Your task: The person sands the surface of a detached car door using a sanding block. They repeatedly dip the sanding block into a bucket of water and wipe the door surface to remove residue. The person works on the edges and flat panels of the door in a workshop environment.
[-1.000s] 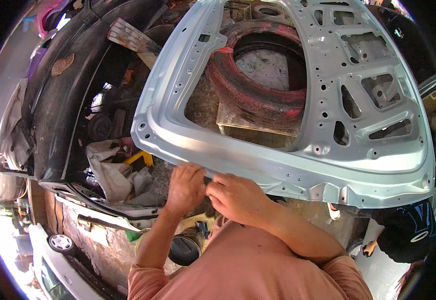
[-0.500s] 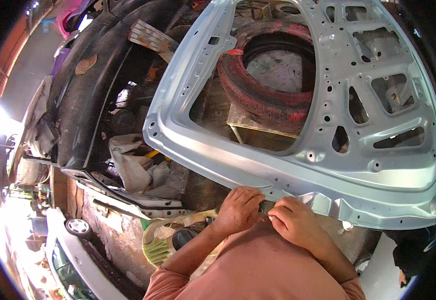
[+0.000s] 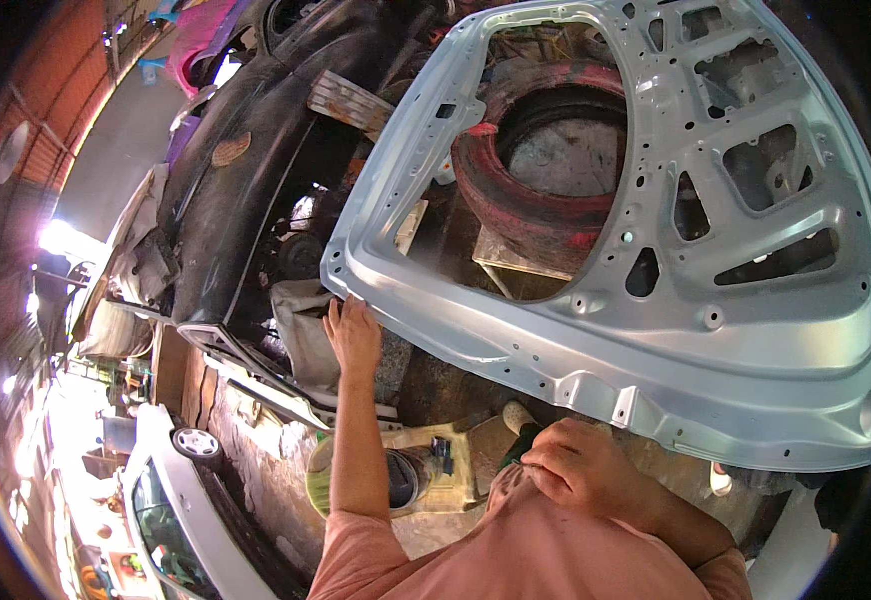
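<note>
A silver-blue car tailgate panel (image 3: 496, 345), with a large window opening and several smaller cutouts, fills the upper right. My left hand (image 3: 354, 335) reaches out to its near left corner, fingers stretched and fingertips at the edge. They seem to touch the rim without wrapping around it. Close to my body, just short of the panel's near edge, my right hand (image 3: 578, 466) is closed with the fingers curled. Whatever it holds, if anything, is hidden. Beneath the panel, a red-smeared tyre (image 3: 536, 215) shows through the window opening.
A black car body (image 3: 226, 190) stands at left, with pale cloth (image 3: 306, 335) near its end. Below are a yellowish board (image 3: 456, 465) and a dark round container (image 3: 406, 480). A white car (image 3: 191, 510) is parked lower left. Another person's dark clothing (image 3: 836, 500) shows at right.
My hands were together at the panel's near edge. My left hand has moved left and forward to the corner; my right has drawn slightly back. The view has shifted.
</note>
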`<state>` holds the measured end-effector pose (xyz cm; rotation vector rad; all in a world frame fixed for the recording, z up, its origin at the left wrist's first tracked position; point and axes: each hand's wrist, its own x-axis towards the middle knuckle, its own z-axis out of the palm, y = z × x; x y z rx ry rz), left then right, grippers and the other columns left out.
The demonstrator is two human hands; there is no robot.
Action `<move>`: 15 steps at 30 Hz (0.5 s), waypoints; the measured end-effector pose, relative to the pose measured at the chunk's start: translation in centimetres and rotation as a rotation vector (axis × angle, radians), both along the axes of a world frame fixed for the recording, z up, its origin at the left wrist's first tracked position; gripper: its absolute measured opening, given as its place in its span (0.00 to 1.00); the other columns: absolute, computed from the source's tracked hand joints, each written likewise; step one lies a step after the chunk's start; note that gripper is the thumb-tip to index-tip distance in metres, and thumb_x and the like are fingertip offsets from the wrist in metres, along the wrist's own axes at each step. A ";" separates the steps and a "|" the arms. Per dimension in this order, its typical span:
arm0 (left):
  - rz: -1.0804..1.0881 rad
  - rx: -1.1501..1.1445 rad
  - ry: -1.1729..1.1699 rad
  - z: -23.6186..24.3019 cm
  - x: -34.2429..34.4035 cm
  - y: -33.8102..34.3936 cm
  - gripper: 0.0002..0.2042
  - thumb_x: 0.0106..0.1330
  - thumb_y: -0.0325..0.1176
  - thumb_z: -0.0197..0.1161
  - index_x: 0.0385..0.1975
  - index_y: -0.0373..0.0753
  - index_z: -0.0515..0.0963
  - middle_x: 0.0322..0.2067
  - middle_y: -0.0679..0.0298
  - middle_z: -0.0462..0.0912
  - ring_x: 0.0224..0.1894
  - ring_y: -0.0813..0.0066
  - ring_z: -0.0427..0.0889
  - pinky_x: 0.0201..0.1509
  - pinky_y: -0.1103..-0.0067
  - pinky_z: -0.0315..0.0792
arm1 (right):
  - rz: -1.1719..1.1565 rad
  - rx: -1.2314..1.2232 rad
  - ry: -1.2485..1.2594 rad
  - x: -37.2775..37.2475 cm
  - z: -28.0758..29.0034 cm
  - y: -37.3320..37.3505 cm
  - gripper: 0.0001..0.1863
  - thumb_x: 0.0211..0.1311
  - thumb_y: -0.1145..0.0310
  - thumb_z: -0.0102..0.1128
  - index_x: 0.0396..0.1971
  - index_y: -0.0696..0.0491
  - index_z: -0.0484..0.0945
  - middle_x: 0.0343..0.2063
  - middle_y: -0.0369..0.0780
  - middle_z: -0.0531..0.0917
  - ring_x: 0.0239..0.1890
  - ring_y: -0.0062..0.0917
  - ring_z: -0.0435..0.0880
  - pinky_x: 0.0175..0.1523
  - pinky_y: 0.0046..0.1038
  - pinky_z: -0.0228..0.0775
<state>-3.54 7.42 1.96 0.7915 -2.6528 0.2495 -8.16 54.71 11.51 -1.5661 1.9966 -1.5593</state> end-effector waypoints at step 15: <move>-0.262 -0.277 -0.599 3.3 -1.1 8.3 0.11 0.63 0.30 0.62 0.42 0.38 0.86 0.44 0.57 0.88 0.53 0.57 0.84 0.66 0.61 0.71 | 0.099 -0.044 -0.007 -0.2 0.0 5.7 0.12 0.62 0.70 0.69 0.44 0.54 0.83 0.41 0.42 0.82 0.44 0.40 0.84 0.49 0.41 0.79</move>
